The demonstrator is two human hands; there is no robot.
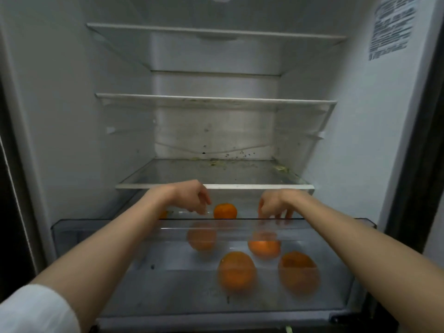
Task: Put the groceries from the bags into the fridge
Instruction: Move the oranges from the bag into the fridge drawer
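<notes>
Open fridge interior, dim and grey-white, filling nearly the whole view.

Three glass shelves run across it, each with a pale front strip; the lowest shelf carries crumbs and yellowish scraps near its back, and dark specks dot the rear wall above it. A printed label sticks to the right side wall, its text too blurred to read. Dark strips edge the view at far left and far right.

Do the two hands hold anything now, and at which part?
Nothing is plainly held. Left hand and right hand hang with loose fingers over the drawer; no orange is in either grip.
</notes>
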